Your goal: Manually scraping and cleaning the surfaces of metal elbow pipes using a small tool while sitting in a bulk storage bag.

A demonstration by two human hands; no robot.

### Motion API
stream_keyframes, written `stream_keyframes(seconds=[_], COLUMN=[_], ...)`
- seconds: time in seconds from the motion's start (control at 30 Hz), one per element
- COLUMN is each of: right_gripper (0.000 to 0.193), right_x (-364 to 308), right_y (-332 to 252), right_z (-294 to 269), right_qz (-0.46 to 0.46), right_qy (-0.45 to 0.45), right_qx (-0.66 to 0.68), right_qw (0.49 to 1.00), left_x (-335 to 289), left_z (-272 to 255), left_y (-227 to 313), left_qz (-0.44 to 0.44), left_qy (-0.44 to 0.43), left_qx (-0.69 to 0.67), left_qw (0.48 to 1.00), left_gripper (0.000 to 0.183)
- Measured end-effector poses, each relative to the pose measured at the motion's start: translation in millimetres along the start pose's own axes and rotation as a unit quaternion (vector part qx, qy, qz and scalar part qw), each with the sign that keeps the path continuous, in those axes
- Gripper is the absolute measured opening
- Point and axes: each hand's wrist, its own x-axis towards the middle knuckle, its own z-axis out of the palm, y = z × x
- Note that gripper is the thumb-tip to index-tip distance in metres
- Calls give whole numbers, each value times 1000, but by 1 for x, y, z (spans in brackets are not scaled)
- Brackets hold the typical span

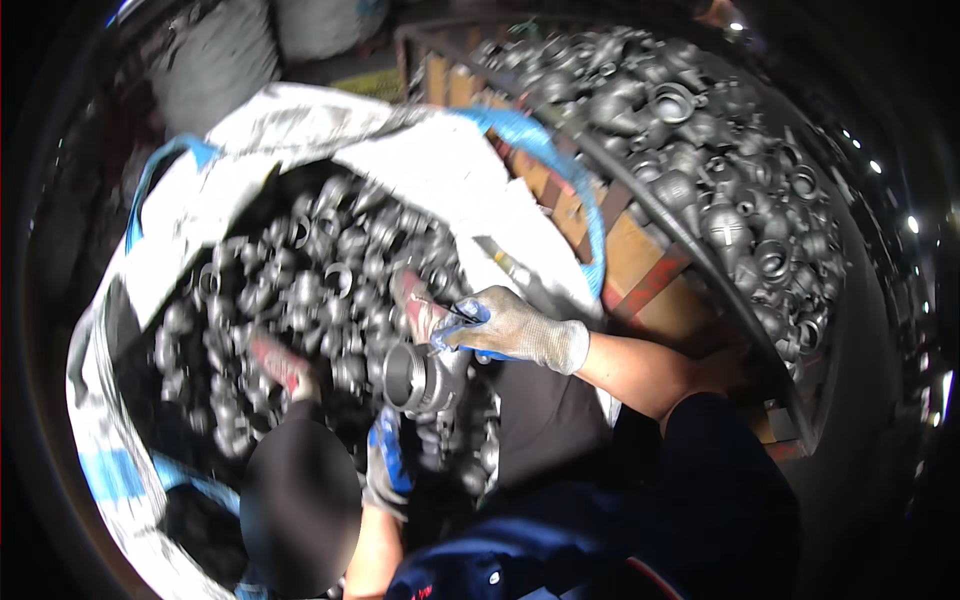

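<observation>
a round-mouthed grey metal casting is up over heaped grey castings in the white woven sack; the blue-palmed left grip looks open below, the grey-gloved right grip curls beside it, hold unclear; one seems underway, many perhaps left, finished ones untellable

Light harsh, uneven. White bag glares, upper folds blown out, detail gone. Inside it, deep shadow; metal parts catch small highlights, soft with blur. Dark shirt nearly lost in murk. Background sacks dim, hazy. Bright specks scattered down right side. Fisheye bend: crate rail bows; corners black. Smooth blurred oval, lower left.
</observation>
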Motion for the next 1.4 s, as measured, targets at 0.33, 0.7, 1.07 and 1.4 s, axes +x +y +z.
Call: stream_keyframes(seconds=[0.33,0.7,1.07,1.4], right_gripper=[28,18,17,22], right_x=[-25,32,35,64], right_y=[-5,51,69,59], right_z=[-251,-358,-322,-270], right_qz=[-79,-64,-38,-53], right_qy=[288,526,462,396], right_qx=[260,402,409,422], right_qw=[918,747,786,814], left_x=[8,39,63,85], left_z=[-19,-26,-18,-13], left_y=[-43,-49,-51,-38], left_qz=[-25,65,151,168], left_qy=[-147,-178,-221,-222], left_qx=[656,719,691,662], left_qw=[740,668,671,696], left_gripper=[52,57,59,61])
